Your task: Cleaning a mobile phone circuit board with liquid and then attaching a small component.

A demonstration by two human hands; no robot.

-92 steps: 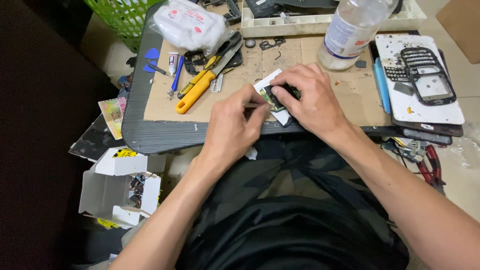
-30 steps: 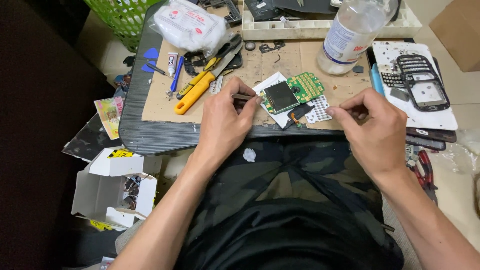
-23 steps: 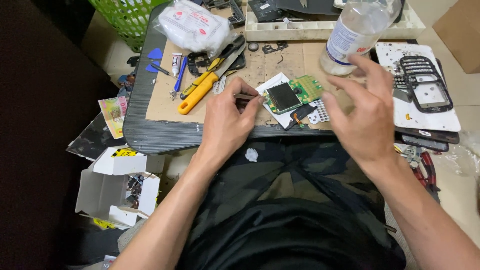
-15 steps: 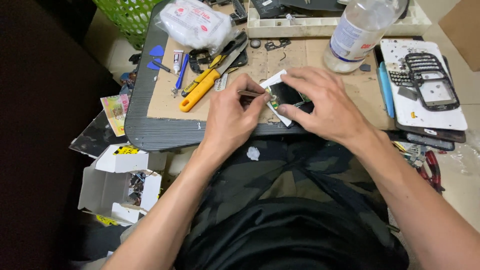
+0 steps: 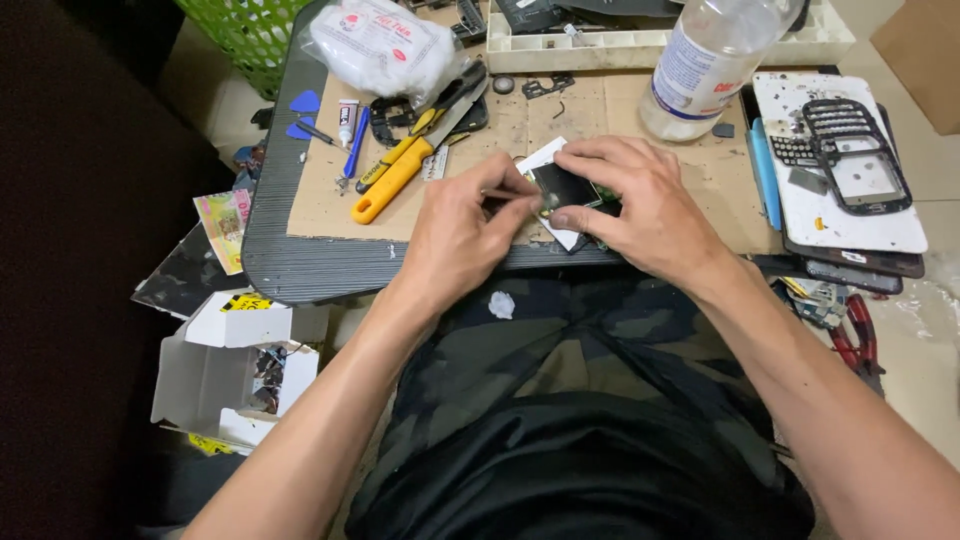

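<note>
- Pinning the small circuit board [image 5: 565,188] at frame centre, our right hand [image 5: 640,205] presses down so it can't slide on the cardboard mat [image 5: 330,190].
- Our left hand [image 5: 465,235] pinches a thin metal tool [image 5: 512,195], tip at the board's left edge.
- Yellow-handled pliers [image 5: 395,180] lie upper left on the tabletop [image 5: 270,260], within reach.

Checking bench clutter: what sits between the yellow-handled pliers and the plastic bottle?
Head view: a black metal bracket and a small dark ring lie on bare cardboard between pliers and bottle.
</note>
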